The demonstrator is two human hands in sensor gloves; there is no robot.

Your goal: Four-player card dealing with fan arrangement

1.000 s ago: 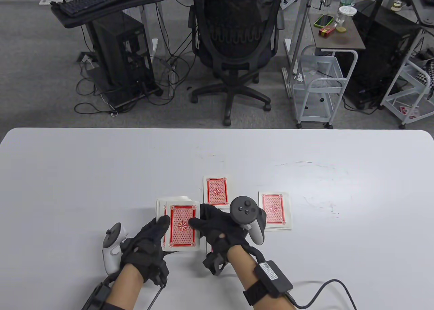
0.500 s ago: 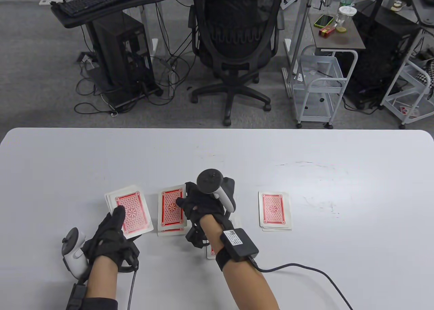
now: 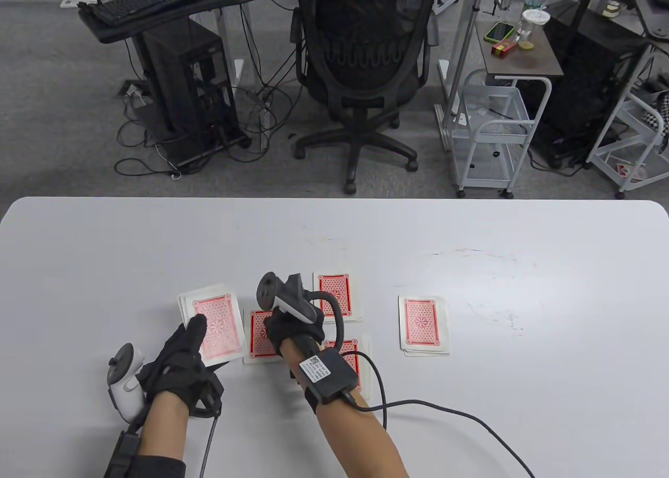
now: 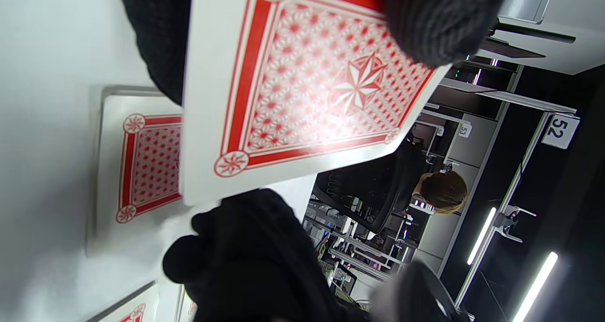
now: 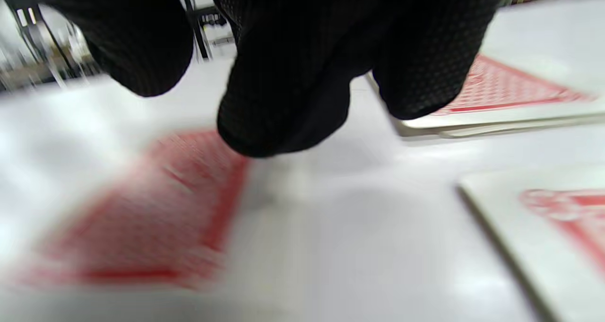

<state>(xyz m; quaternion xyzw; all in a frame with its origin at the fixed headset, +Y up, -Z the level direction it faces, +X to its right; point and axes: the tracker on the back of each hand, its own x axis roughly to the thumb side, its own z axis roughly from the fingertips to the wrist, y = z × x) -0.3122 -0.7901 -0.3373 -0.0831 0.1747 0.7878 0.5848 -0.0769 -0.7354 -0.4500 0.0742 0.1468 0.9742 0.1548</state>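
My left hand (image 3: 192, 338) holds the red-backed deck (image 3: 215, 327) face down, thumb on top, a little above the table; the left wrist view shows the deck (image 4: 302, 90) close up under my thumb (image 4: 435, 19). My right hand (image 3: 273, 327) hangs over the left pile (image 3: 258, 343). In the right wrist view its fingertips (image 5: 279, 123) hover at or just on a blurred card (image 5: 156, 218) lying flat on the table; it grips nothing. Three other piles lie on the white table (image 3: 104, 269): far (image 3: 337, 296), right (image 3: 423, 325) and near (image 3: 351, 360), partly under my right forearm.
The right wrist cable (image 3: 444, 415) trails across the table toward the front right. An office chair (image 3: 360, 70) and a white cart (image 3: 491, 127) stand beyond the far table edge.
My left hand carried the deck off to the left. My right hand took a card to the left pile, then pulled back a little, uncovering the far pile.
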